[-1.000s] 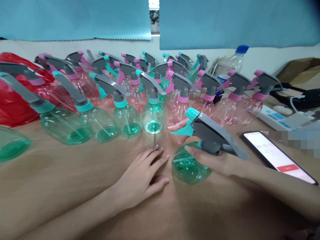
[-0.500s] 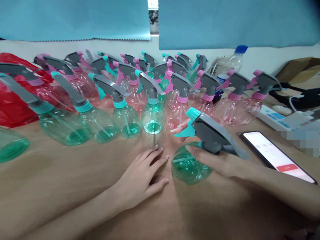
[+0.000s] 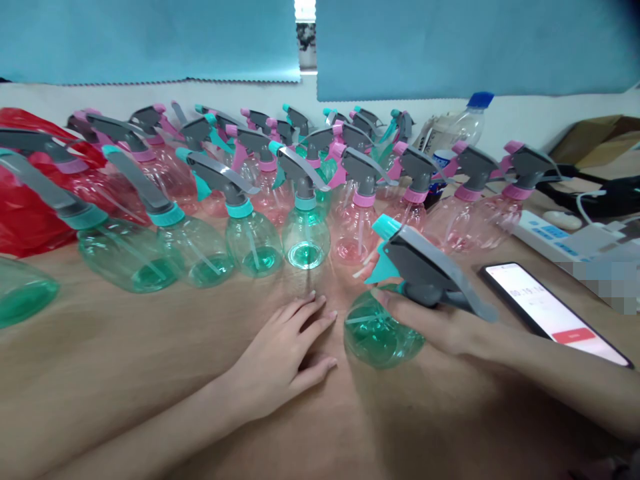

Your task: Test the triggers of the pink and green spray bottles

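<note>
My right hand (image 3: 434, 323) is wrapped round the neck of a green spray bottle (image 3: 381, 331) that stands on the wooden table (image 3: 150, 360). Its forefinger lies on the teal trigger under the grey spray head (image 3: 425, 272), which points left. My left hand (image 3: 283, 357) lies flat on the table just left of that bottle, fingers stretched out, holding nothing. Behind both hands stand rows of several more spray bottles, green ones (image 3: 253, 240) to the left and pink ones (image 3: 356, 230) to the right.
A phone (image 3: 553, 312) with a lit screen lies right of my right arm. A white power strip (image 3: 555, 241) and cables sit beyond it. A red plastic bag (image 3: 30, 200) is at far left, a clear water bottle (image 3: 457, 127) and a cardboard box (image 3: 597, 137) at the back right.
My right forefinger has drawn the teal trigger in toward the spray head. The left hand and the bottle have stayed in place.
</note>
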`<act>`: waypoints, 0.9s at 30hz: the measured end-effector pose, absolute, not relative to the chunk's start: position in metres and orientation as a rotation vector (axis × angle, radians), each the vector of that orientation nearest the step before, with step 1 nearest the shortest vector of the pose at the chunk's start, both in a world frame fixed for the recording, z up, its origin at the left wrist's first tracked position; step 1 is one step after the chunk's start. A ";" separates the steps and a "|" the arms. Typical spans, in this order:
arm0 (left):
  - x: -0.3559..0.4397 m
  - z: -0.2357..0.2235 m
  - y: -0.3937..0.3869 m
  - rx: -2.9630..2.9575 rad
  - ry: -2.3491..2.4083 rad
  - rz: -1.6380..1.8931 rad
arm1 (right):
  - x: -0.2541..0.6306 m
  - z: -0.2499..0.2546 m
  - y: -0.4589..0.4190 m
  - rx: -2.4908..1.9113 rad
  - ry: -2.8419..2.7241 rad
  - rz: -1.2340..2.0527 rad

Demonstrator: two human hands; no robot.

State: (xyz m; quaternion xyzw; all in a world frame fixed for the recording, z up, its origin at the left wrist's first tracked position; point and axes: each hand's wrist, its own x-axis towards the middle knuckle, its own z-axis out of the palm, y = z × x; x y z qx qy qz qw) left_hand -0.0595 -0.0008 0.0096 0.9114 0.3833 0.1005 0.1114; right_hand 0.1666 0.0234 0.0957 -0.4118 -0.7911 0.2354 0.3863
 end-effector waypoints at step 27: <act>-0.057 0.011 -0.001 2.650 1.141 0.304 | 0.167 0.074 0.027 -0.829 -1.882 0.942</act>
